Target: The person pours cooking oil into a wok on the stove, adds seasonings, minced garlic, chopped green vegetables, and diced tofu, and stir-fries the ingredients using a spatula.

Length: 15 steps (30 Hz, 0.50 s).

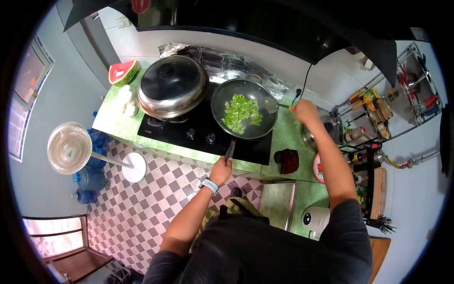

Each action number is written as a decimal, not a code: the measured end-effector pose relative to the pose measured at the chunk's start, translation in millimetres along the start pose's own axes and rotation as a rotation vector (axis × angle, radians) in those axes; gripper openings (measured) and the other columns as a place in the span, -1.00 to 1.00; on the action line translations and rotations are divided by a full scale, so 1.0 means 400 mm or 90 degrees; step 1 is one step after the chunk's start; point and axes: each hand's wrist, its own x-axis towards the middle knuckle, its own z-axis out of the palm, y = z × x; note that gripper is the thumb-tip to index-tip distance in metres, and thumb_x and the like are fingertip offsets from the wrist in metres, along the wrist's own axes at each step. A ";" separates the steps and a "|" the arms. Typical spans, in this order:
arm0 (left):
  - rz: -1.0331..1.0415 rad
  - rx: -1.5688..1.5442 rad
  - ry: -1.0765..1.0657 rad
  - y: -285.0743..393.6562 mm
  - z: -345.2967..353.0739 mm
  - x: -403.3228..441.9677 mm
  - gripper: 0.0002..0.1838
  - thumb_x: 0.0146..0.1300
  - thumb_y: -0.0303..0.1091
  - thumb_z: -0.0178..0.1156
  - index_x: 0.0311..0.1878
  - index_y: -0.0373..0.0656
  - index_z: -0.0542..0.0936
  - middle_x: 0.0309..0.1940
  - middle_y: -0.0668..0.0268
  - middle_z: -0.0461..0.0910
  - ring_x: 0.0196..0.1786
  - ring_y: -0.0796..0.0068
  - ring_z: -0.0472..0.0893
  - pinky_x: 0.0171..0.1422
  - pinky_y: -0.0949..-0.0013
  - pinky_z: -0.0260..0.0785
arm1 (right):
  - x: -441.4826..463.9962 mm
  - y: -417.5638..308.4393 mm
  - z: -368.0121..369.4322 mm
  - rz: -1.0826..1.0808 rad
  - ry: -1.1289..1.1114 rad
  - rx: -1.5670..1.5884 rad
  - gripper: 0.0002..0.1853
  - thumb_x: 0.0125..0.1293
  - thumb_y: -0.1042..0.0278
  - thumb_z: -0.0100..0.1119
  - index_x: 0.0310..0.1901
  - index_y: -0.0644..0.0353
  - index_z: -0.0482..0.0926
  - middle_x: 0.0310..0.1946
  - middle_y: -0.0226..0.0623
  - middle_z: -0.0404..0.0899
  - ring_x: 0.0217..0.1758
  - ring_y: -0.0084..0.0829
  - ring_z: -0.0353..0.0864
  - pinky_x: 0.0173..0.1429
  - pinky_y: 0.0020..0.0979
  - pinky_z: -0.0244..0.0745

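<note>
A dark wok (217, 111) sits on the right side of the black glass cooktop (189, 130), with chopped green vegetables (240, 112) spread over its bottom. My left hand (220, 171) is closed around the wok's handle (231, 149), which points toward me. At the wok's right, my right hand (305, 112) grips the wooden end of a ladle (270, 105). Its rounded metal head rests inside the wok, by the right wall and apart from most of the greens. To the left, a large steel pan (163, 108) stands on the cooktop under a domed lid (166, 78).
A cut watermelon (124, 72) stands on the counter's left end. A dark red cloth (287, 161) lies right of the cooktop, near a red-rimmed plate (318, 168) and another lid (312, 135). Foil (222, 61) lines the wall. A range hood (265, 23) hangs above; a fan (71, 147) stands left.
</note>
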 end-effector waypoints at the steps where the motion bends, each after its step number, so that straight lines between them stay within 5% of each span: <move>1: 0.007 0.006 0.014 -0.008 0.007 0.004 -0.61 0.43 -0.15 0.01 -0.13 -0.41 0.47 -0.24 -0.33 0.58 -0.07 -0.34 0.57 0.04 -0.08 0.42 | 0.059 0.031 0.033 -0.027 0.003 0.017 -0.56 0.37 0.06 0.17 -0.41 0.37 0.65 -0.54 -0.01 0.63 -0.50 -0.11 0.66 -0.41 -0.14 0.52; 2: 0.006 0.008 0.017 -0.012 0.010 0.001 -0.61 0.43 -0.15 0.01 -0.13 -0.41 0.47 -0.24 -0.33 0.58 -0.07 -0.34 0.57 0.04 -0.08 0.42 | 0.141 0.044 0.082 -0.030 0.004 0.020 -0.56 0.37 0.06 0.17 -0.41 0.37 0.65 -0.54 -0.01 0.63 -0.50 -0.11 0.66 -0.41 -0.14 0.52; 4: 0.074 0.076 0.059 -0.014 0.012 0.001 -0.58 0.48 -0.10 -0.01 -0.23 -0.37 0.45 -0.45 -0.11 0.57 -0.34 -0.09 0.62 -0.19 0.02 0.41 | 0.292 0.058 0.163 0.118 -0.402 0.278 -0.56 0.34 0.10 0.18 -0.43 0.41 0.62 -0.67 -0.09 0.53 -0.71 -0.21 0.50 -0.57 -0.19 0.37; 5: 0.077 0.089 0.056 -0.014 0.010 0.003 -0.58 0.48 -0.09 -0.02 -0.22 -0.36 0.45 -0.46 -0.09 0.58 -0.36 -0.06 0.62 -0.20 0.04 0.42 | 0.301 0.040 0.159 0.114 -0.403 0.280 -0.56 0.34 0.10 0.18 -0.43 0.41 0.62 -0.67 -0.09 0.53 -0.71 -0.21 0.50 -0.57 -0.19 0.37; 7: 0.043 0.056 0.039 -0.002 0.004 0.017 -0.60 0.45 -0.12 0.01 -0.21 -0.38 0.46 -0.37 -0.21 0.57 -0.23 -0.21 0.59 -0.09 -0.04 0.41 | 0.337 -0.047 0.148 0.230 -0.379 0.472 -0.66 0.24 0.23 0.21 -0.50 0.39 0.62 -0.59 -0.15 0.60 -0.72 -0.28 0.51 -0.57 -0.20 0.37; 9: -0.001 0.023 0.011 0.014 -0.006 -0.006 -0.61 0.44 -0.15 0.02 -0.22 -0.39 0.46 -0.27 -0.33 0.57 -0.11 -0.36 0.56 0.01 -0.11 0.41 | 0.255 -0.136 0.075 0.030 -0.252 0.283 -0.64 0.25 0.20 0.26 -0.51 0.39 0.63 -0.55 -0.08 0.63 -0.61 -0.22 0.61 -0.51 -0.16 0.44; 10: 0.001 0.028 0.004 0.006 -0.001 -0.003 -0.61 0.44 -0.15 0.02 -0.22 -0.39 0.46 -0.27 -0.33 0.57 -0.11 -0.36 0.56 0.01 -0.11 0.41 | 0.217 -0.159 0.100 0.038 -0.251 0.287 -0.64 0.25 0.20 0.26 -0.51 0.39 0.63 -0.55 -0.08 0.63 -0.61 -0.22 0.61 -0.51 -0.16 0.44; 12: 0.003 -0.005 -0.003 -0.022 0.012 0.014 -0.62 0.44 -0.15 0.03 -0.21 -0.38 0.47 -0.27 -0.32 0.57 -0.10 -0.36 0.56 0.01 -0.10 0.42 | 0.113 -0.194 0.157 -0.214 0.042 0.100 -0.62 0.37 0.10 0.16 -0.40 0.29 0.65 -0.56 -0.03 0.59 -0.51 -0.12 0.63 -0.45 -0.11 0.46; 15: 0.004 -0.014 -0.008 -0.059 0.031 0.033 -0.61 0.44 -0.13 0.02 -0.20 -0.38 0.46 -0.26 -0.32 0.58 -0.10 -0.36 0.56 0.01 -0.09 0.42 | -0.080 -0.220 0.127 -0.170 0.067 0.065 -0.74 0.37 0.13 0.14 -0.13 0.12 0.65 -0.44 -0.07 0.62 -0.36 -0.04 0.65 -0.29 -0.02 0.53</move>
